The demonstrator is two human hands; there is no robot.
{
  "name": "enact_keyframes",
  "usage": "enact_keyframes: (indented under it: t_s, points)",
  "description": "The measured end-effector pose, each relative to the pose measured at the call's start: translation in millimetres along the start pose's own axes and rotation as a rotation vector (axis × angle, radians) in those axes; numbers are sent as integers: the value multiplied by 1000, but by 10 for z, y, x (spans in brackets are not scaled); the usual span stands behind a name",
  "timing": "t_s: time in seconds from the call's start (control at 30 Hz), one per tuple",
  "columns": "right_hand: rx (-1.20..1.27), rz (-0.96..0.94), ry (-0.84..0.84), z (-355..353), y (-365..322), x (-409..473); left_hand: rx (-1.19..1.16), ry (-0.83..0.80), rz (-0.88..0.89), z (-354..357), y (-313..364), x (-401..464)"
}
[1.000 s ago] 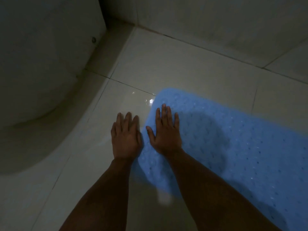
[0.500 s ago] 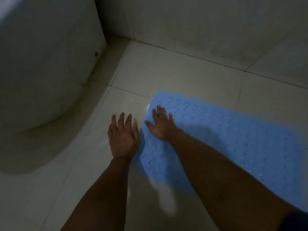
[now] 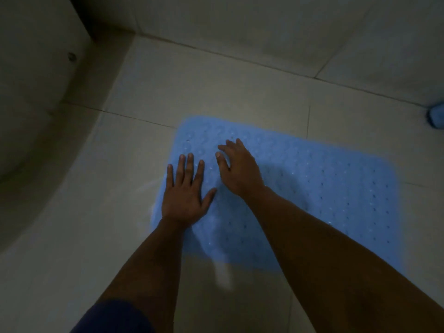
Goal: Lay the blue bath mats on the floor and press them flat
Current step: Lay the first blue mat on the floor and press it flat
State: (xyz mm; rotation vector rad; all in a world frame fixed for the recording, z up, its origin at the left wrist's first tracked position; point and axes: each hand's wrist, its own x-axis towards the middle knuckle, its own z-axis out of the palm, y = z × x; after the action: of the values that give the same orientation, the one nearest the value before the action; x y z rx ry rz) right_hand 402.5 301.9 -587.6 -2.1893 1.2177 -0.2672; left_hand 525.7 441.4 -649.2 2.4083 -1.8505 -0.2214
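Note:
A light blue bath mat (image 3: 324,188) with rows of small holes lies spread on the pale tiled floor (image 3: 216,92). My left hand (image 3: 186,191) lies palm down with straight, spread fingers on the mat's left edge. My right hand (image 3: 240,169) rests on the mat just to the right of it, fingers extended toward the mat's far left corner. Both forearms cover part of the mat's near side. A second blue thing (image 3: 436,116), only partly in view, sits at the right edge by the wall.
A large curved white fixture (image 3: 31,92) fills the left side, with a small screw on its face. Tiled walls (image 3: 264,27) close off the back, meeting in a dark corner at upper left. The room is dim.
My left hand has moved from the bare tile onto the mat's left edge. My right hand has shifted farther onto the mat. The view has swung so more of the mat shows.

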Motion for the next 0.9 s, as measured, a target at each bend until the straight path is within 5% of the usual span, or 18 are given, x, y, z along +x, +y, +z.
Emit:
enact_keyframes:
  t_s: [0.47,0.67,0.9]
  points:
    - [-120,-33,92,-58,440,-436,-57,-43,14,-53,7,7]
    - [-124,153,-143,-298,240,-707,-163,-350,-13,-495,-65,151]
    - [-266,53,-158,207,136,-925,-94,-67,36,-458,76,-170]
